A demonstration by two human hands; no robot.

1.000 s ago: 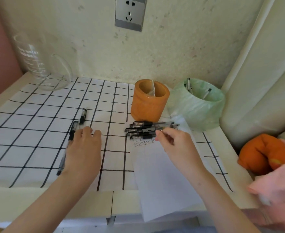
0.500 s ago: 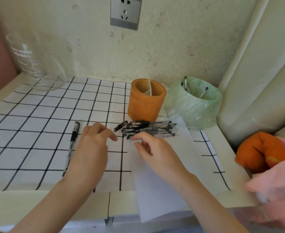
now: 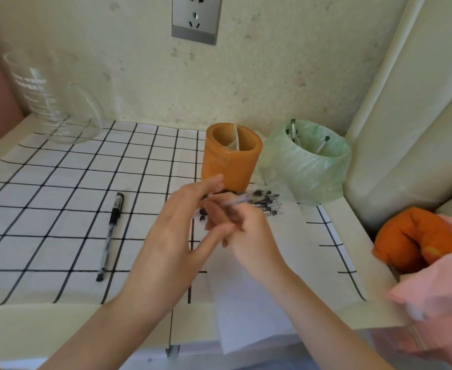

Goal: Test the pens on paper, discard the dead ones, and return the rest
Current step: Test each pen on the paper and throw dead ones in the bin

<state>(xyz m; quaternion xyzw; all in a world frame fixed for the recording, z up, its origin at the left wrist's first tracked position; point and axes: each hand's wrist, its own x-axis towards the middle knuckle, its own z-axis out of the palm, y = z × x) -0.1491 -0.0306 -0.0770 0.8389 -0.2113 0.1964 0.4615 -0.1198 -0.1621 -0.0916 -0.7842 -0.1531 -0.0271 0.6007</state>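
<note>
My right hand (image 3: 248, 231) grips a clear black-tipped pen (image 3: 242, 200), blurred, just above the white paper (image 3: 259, 284). My left hand (image 3: 176, 236) hovers beside it with its fingers spread, their tips near the pen's left end. Behind the hands, a pile of several similar pens (image 3: 267, 205) lies on the paper's far end, over some scribbles. One more pen (image 3: 111, 231) lies alone on the checked cloth (image 3: 46, 209) to the left. The orange pen holder (image 3: 231, 156) stands behind the pile. To its right is a green bag-lined bin (image 3: 307, 166) with a few pens in it.
A clear glass jug (image 3: 54, 102) stands at the back left corner. A wall socket (image 3: 195, 20) is above the holder. An orange plush item (image 3: 416, 236) and pink fabric (image 3: 438, 295) lie off the table's right edge. A white wall edge rises at the right.
My right hand has lifted a pen off the pile. My left hand let go of the pen it slid to the pile and moved right to meet the right hand.
</note>
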